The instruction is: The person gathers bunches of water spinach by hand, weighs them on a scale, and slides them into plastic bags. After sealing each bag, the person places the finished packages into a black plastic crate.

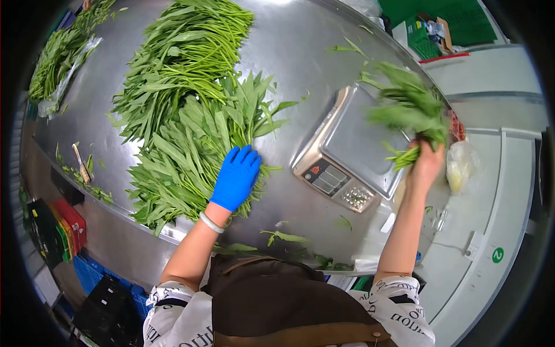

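My left hand [236,176], in a blue glove, lies flat with its fingers stretched over the near part of a large pile of water spinach [191,150]. My bare right hand [426,161] is closed around the stems of a bunch of water spinach [410,107], held over the right side of a digital scale [361,136]. The bunch's leaves are blurred and point up and away from me. The scale has a flat metal pan, a display and a keypad on the side facing me. More water spinach [199,46] is stacked farther back, stems to the right.
Loose leaves [286,236] are scattered on the steel table [289,69]. A small knife-like tool [81,163] lies at the left edge, and more greens [58,63] lie at the far left. A clear plastic bag [461,165] sits at right. Crates [107,309] stand below left.
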Available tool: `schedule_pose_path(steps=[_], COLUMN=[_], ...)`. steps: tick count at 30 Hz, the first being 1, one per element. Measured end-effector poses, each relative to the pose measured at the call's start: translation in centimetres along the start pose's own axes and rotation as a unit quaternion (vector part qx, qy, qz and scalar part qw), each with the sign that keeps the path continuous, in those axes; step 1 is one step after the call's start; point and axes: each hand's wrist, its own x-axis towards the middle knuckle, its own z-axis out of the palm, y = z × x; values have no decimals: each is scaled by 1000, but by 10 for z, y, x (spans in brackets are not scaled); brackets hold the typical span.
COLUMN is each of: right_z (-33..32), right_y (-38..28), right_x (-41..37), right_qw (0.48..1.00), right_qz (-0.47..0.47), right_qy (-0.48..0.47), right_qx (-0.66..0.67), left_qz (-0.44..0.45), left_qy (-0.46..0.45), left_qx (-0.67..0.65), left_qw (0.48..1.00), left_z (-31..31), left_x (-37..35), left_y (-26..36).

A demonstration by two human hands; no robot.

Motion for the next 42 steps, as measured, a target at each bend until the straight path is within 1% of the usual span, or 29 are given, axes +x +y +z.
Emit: schedule_pose_path(steps=[1, 2, 4, 5, 6, 7, 8, 10, 13, 14, 16, 17, 18, 19, 20, 22, 24, 26, 29, 32, 33, 35, 36, 39, 40, 41, 42], right_z=[-9, -17, -33, -42, -48, -41, -28, -13, -14, -16, -5, 1, 11, 24, 41, 86, 136, 178, 216, 206, 200, 187, 185, 179, 175, 166, 154], right_y=[-7, -5, 9, 36, 69, 87, 100, 115, 92, 71, 26, 15, 17, 20, 25, 49, 90, 97, 141, 115, 103, 82, 92, 141, 143, 110, 100], right_x=[4, 4, 2, 0, -5, -17, -33, -58, -63, -66, -71, -77, -82, -94, -108, -137, -164, -180, -207, -205, -210, -219, -229, -224, -213, -193, -176], right_qw=[998, 995, 971, 934, 879, 855, 820, 817, 853, 820, 807, 794, 830, 861, 881, 866, 855, 852, 838, 794, 798, 780, 782, 800, 803, 794, 773], right_qz=[-35, -58, -100, -122, -141, -80, -15, -29, -55, -77, -202, -263, -273, -229, -184, -92, -83, 61, 143, 74, 38, 31, 18, 121, 198, 270, 329], right_qy=[52, 77, 120, 110, 97, 31, -35, -159, -187, -204, -173, -157, -178, -252, -322, -442, -468, -492, -518, -588, -585, -615, -616, -574, -562, -544, -536], right_qx=[30, -41, -182, -317, -446, -512, -571, -553, -485, -530, -527, -524, -452, -377, -295, -214, -208, -165, -93, -136, -141, -108, -90, -125, -10, 23, 78], left_qz=[0, -1, -4, -4, -5, -5, -4, -1, -23, -31, -51, -61, -62, -63, -64, -69, -79, -82, -92, -100, -101, -101, -102, -89, -78, -80, -85], left_qy=[-2, -3, -9, -12, -16, -22, -11, 11, 54, 89, 100, 106, 124, 120, 118, 110, 107, 109, 103, 71, 73, 72, 70, 90, 88, 88, 85], left_qx=[3, 6, 9, 7, 4, 2, -16, -50, -73, -78, -74, -74, -77, -73, -69, -52, -46, -33, -13, -11, -19, -37, 9, -35, -14, -34, -57], left_qw=[1000, 1000, 1000, 1000, 1000, 1000, 1000, 999, 996, 992, 991, 990, 987, 988, 989, 990, 990, 990, 990, 992, 992, 992, 992, 991, 993, 992, 991], left_z=[0, 0, 0, -1, -3, -5, -9, -25, -52, -58, -60, -58, -56, -51, -47, -48, -44, -43, -39, -40, -40, -38, -37, -38, -41, -44, -46], left_x=[1, 2, 2, 3, 3, 3, 2, 2, -16, -24, -45, -54, -59, -62, -63, -63, -64, -64, -72, -90, -98, -116, -125, -121, -117, -114, -111], left_y=[0, 1, 3, 4, 5, 6, 8, 12, 17, 16, 6, 1, -3, -4, -6, -6, -6, -7, -10, -16, -18, -18, -15, -15, -14, -15, -15])
